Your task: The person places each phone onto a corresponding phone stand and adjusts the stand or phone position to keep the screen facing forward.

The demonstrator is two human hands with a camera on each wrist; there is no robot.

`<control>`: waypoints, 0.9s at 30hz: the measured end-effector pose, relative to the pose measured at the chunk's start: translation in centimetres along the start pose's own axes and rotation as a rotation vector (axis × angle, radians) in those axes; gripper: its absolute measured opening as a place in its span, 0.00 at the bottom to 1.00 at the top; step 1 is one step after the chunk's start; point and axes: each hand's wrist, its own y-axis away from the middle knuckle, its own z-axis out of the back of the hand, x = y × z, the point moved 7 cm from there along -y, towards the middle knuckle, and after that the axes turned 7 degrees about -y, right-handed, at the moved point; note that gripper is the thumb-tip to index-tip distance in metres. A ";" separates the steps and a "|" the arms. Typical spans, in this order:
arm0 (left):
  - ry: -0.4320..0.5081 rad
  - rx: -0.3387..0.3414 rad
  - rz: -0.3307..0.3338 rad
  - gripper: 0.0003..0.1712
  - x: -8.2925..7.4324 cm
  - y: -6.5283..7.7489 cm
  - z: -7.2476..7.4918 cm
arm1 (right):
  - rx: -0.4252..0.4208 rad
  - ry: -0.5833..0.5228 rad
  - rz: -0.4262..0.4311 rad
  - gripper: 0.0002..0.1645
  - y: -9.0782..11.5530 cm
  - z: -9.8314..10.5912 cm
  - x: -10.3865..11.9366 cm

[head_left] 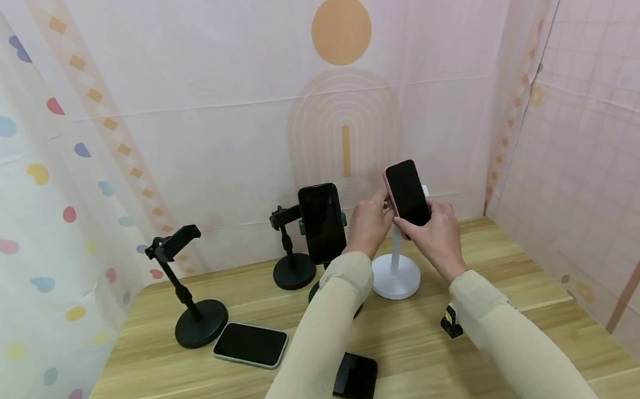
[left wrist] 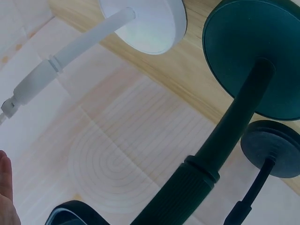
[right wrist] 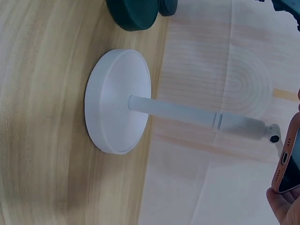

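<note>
A pink-edged smartphone [head_left: 407,193] stands upright, tilted a little, at the head of a white phone stand [head_left: 395,276]. My right hand [head_left: 438,235] grips its lower part, thumb across the lower left corner and fingers at the right side. With curled fingers, my left hand [head_left: 369,225] holds the phone's left edge; its fingertips are partly hidden. In the right wrist view, the phone's bottom edge [right wrist: 284,157] is beside the stand's joint [right wrist: 273,133]. The phone hides the stand's holder in the head view, so I cannot tell whether it is seated.
Left of my hands, a black phone [head_left: 322,222] sits in a dark green stand [left wrist: 253,70]. Two black stands, one at the back [head_left: 294,271] and one further left [head_left: 202,323], hold nothing. A pale-edged phone [head_left: 251,344] and a black phone [head_left: 356,378] lie on the table.
</note>
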 end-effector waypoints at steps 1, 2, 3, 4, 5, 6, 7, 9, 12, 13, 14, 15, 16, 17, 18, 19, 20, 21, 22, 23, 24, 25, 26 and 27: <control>-0.009 -0.002 -0.009 0.12 0.0 0.0 0.1 | -0.002 0.005 0.001 0.40 0.0 0.0 0.0; -0.022 -0.005 -0.018 0.11 -0.1 0.1 0.2 | -0.004 0.013 0.002 0.40 0.0 0.0 0.0; -0.031 -0.008 -0.028 0.10 -0.1 0.2 0.3 | -0.006 0.019 0.004 0.41 -0.1 -0.1 0.0; -0.039 -0.011 -0.038 0.10 -0.1 0.2 0.4 | -0.010 0.023 0.005 0.41 -0.1 -0.1 0.0; -0.050 -0.014 -0.048 0.10 -0.1 0.2 0.4 | -0.014 0.026 0.006 0.41 -0.1 -0.1 0.0; -0.056 -0.019 -0.058 0.10 -0.1 0.3 0.5 | -0.019 0.030 0.008 0.41 -0.1 -0.2 0.0; -0.064 -0.024 -0.068 0.11 -0.1 0.4 0.5 | -0.024 0.029 0.011 0.42 -0.1 -0.2 0.0; -0.083 -0.034 -0.084 0.12 -0.2 0.4 0.6 | -0.032 0.028 0.013 0.43 -0.1 -0.3 0.1; -0.137 -0.040 -0.115 0.12 -0.4 0.5 0.7 | -0.051 0.033 0.009 0.44 0.0 -0.4 0.1; -0.151 -0.040 -0.121 0.12 -0.5 0.5 0.7 | -0.056 0.035 0.008 0.45 0.0 -0.4 0.1; -0.167 -0.040 -0.125 0.12 -0.6 0.5 0.7 | -0.061 0.040 0.008 0.46 0.0 -0.4 0.0; -0.173 -0.037 -0.124 0.12 -0.7 0.6 0.7 | -0.065 0.044 0.008 0.46 0.0 -0.4 0.0; -0.176 -0.030 -0.122 0.12 -0.7 0.6 0.7 | -0.068 0.050 0.007 0.47 0.0 -0.4 0.0; -0.176 -0.021 -0.113 0.13 -0.8 0.6 0.7 | -0.069 0.052 0.005 0.47 0.0 -0.4 -0.1; -0.161 -0.013 -0.096 0.13 -0.8 0.6 0.7 | -0.069 0.052 0.005 0.47 0.0 -0.4 -0.1; -0.142 -0.004 -0.075 0.13 -0.7 0.6 0.7 | -0.068 0.054 0.004 0.48 0.0 -0.4 -0.1; -0.115 0.005 -0.053 0.14 -0.7 0.6 0.6 | -0.067 0.053 -0.001 0.48 0.0 -0.4 -0.2; -0.082 0.015 -0.031 0.14 -0.6 0.6 0.5 | -0.066 0.052 -0.006 0.49 0.0 -0.4 -0.2; -0.050 0.023 -0.011 0.14 -0.5 0.5 0.5 | -0.064 0.051 -0.010 0.49 0.0 -0.4 -0.3; -0.005 0.030 0.014 0.14 -0.3 0.5 0.4 | -0.064 0.049 -0.014 0.50 0.0 -0.4 -0.3; 0.047 0.037 0.044 0.15 -0.2 0.5 0.3 | -0.062 0.049 -0.015 0.50 0.0 -0.4 -0.3; 0.100 0.042 0.076 0.17 -0.1 0.5 0.2 | -0.061 0.048 -0.017 0.50 0.0 -0.4 -0.4; 0.149 0.051 0.108 0.18 0.1 0.5 0.2 | -0.060 0.048 -0.018 0.50 0.0 -0.4 -0.4; 0.201 0.062 0.144 0.21 0.2 0.6 0.1 | -0.058 0.050 -0.019 0.50 -0.1 -0.5 -0.4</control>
